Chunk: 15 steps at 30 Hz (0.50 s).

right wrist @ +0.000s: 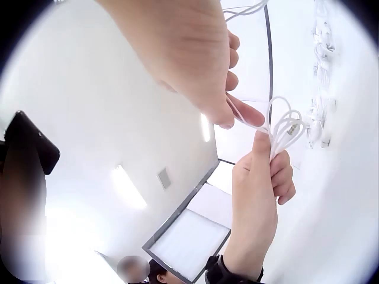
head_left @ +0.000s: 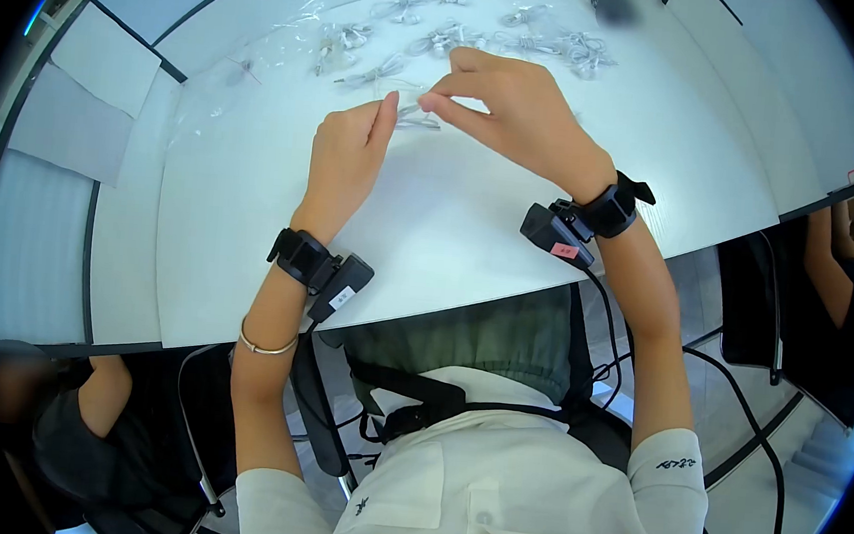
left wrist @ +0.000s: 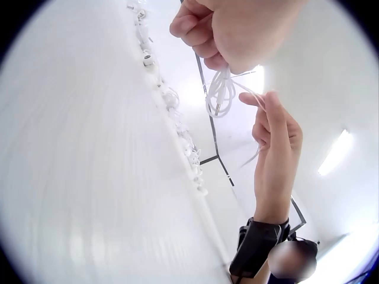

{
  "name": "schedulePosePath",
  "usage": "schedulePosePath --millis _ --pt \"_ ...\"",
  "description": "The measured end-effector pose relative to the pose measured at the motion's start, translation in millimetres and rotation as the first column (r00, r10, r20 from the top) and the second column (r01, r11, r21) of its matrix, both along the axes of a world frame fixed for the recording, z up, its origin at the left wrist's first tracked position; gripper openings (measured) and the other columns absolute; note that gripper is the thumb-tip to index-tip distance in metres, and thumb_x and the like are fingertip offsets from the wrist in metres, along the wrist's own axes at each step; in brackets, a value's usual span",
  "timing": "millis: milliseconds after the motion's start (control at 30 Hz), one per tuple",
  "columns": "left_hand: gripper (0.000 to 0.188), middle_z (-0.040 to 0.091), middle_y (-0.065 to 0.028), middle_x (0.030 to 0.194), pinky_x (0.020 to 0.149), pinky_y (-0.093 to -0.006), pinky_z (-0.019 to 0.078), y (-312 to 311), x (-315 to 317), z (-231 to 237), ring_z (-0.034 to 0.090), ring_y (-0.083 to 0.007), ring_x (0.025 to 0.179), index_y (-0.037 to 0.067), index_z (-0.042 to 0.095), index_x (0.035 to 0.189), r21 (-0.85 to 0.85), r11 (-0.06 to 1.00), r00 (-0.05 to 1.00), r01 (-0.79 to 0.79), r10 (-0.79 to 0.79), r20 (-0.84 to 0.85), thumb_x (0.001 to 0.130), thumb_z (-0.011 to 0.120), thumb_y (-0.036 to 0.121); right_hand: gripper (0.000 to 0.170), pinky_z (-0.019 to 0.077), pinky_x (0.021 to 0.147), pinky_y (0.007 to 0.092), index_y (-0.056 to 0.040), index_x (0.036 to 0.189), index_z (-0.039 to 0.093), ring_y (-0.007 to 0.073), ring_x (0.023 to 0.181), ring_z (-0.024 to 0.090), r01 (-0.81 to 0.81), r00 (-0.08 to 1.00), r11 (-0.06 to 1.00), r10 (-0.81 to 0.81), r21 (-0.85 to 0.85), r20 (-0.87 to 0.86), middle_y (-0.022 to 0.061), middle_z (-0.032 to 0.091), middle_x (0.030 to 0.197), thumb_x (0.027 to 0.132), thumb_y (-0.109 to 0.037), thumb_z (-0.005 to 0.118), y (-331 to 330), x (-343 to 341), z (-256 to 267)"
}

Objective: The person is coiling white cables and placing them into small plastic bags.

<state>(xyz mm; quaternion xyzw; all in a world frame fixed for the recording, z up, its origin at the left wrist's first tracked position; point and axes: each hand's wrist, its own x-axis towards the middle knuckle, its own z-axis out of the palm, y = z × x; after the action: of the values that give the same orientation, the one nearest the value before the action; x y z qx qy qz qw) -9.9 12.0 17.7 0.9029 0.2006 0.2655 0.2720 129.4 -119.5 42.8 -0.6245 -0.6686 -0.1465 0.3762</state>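
Thin, smooth white cable (left wrist: pixel 222 90), bundled in narrow oval loops, held above glossy white table (head_left: pixel 451 219). Left hand (head_left: pixel 343 160) grips bundle; right hand (head_left: pixel 520 109) pinches slender strand. Head view: long axis crosswise, loops pointing right.

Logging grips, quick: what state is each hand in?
Left hand: closed, holding a coiled white cable.
Right hand: closed, pinching a white strand running from that coil.

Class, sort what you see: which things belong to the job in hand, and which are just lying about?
In the job:
white cable, partly coiled
left hand, holding the coil
right hand, pinching a strand of it

Lying about, it seems:
cable bundles farther back on the table, untouched
clear plastic near them
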Motion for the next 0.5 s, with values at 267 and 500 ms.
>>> schedulePosePath --millis 267,500 --pt "0.041 0.041 -0.0189 0.051 0.044 -0.0385 0.0289 2 -2 0 0.034 -0.0318 0.044 -0.003 0.049 0.064 0.086 0.983 0.983 -0.162 0.153 0.101 0.092 0.043 0.025 0.017 0.0426 0.047 0.0304 -0.0093 0.073 0.064 0.0197 0.055 0.056 0.078 0.994 0.997 -0.076 -0.019 0.078 0.0006 0.058 0.068 0.081 -0.024 0.059 5 -19 -4" --pt "0.046 0.031 -0.0113 0.049 0.043 -0.0346 0.0244 7 1 -9 0.024 -0.0169 0.044 -0.002 0.039 0.06 -0.093 0.988 0.947 -0.126 0.148 0.285 0.094 0.042 0.028 0.01 0.0418 0.046 0.0284 -0.0124 0.079 0.063 0.0173 0.053 0.057 0.045 0.999 0.997 -0.046 -0.07 -0.014 0.0006 0.06 0.062 0.08 -0.022 0.06 8 -24 -13"
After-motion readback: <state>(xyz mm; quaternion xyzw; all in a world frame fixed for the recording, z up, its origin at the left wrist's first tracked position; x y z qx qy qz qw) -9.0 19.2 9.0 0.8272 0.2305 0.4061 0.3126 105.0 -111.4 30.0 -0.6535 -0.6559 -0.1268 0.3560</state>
